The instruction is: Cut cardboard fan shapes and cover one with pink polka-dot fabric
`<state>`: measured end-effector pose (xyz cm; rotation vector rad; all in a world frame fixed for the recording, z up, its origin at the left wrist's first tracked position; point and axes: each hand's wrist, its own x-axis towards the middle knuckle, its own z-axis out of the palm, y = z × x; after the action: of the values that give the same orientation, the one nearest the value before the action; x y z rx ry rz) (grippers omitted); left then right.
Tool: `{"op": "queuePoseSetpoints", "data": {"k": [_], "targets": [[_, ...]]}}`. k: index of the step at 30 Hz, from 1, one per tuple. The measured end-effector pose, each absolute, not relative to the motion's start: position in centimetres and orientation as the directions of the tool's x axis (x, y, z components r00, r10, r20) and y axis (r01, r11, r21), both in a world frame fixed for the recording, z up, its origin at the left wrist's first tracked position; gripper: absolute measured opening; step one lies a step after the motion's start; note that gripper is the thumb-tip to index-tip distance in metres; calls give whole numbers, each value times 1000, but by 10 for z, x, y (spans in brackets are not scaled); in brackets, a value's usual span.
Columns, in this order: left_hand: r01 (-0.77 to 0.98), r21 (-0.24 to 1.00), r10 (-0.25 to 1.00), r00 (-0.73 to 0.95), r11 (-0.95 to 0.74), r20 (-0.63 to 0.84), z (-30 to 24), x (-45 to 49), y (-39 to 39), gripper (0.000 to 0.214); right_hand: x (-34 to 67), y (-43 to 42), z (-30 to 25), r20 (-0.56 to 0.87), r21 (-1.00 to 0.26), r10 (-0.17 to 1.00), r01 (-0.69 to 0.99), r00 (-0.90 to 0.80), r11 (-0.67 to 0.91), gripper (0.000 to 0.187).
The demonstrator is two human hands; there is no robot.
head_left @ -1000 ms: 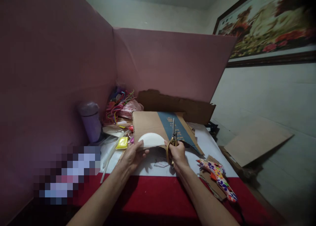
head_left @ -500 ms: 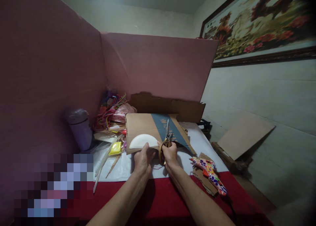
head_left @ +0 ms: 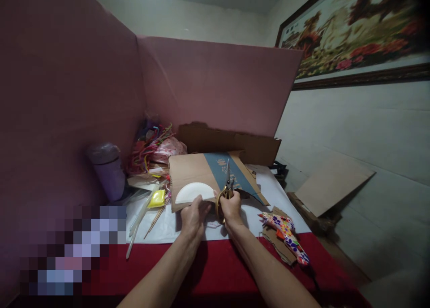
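Our left grip (head_left: 193, 216) pinches the white half-disc (head_left: 193, 193) by its straight edge, over the cardboard (head_left: 186, 168); our right grip (head_left: 231, 207) holds the scissors (head_left: 228, 183); we should keep their points facing away.

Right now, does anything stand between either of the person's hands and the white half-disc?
Nothing visible does. The left hand has its thumb on the lower edge of the white half-disc, and the right hand reaches its right corner. The gold-handled scissors sit beside it, not between.
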<state>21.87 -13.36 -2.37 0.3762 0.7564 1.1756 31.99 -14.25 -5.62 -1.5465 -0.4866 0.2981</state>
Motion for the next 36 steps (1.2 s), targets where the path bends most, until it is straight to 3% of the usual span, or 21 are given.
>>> {"op": "queuePoseSetpoints", "data": {"k": [24, 36], "targets": [[-689, 623, 920, 181, 370, -347, -27, 221, -134, 10, 320, -141, -49, 84, -992, 440, 115, 894, -43, 44], [-693, 590, 898, 205, 414, -390, -30, 216, -127, 10, 320, -141, -47, 43, -998, 475, 62, 879, -24, 47]]}}
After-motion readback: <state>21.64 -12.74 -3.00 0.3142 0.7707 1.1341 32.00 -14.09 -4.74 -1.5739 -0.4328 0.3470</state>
